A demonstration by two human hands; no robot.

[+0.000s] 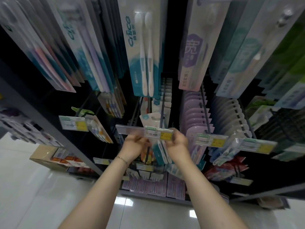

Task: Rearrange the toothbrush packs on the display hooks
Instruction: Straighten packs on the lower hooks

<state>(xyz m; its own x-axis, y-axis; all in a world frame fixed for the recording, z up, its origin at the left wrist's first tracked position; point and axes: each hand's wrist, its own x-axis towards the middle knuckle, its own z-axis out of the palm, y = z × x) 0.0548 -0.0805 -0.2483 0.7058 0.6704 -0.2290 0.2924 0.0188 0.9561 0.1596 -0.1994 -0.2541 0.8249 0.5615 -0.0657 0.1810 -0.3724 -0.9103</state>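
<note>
Under the clear price strip (149, 132), the right hand (178, 143) grips flat teal toothbrush packs (159, 153). The left hand (133, 144) is curled, its hold unclear. The glossy pack (143, 52) above the strip reads "cnice".

Both bare forearms are stretched forward from the bottom edge of the view, drawing together toward the middle. The left hand (134, 145) and the right hand (177, 141) are held close side by side, backs turned to the camera. The fingers of both are curled inward; what is gripped cannot be made out through the blur.
</note>
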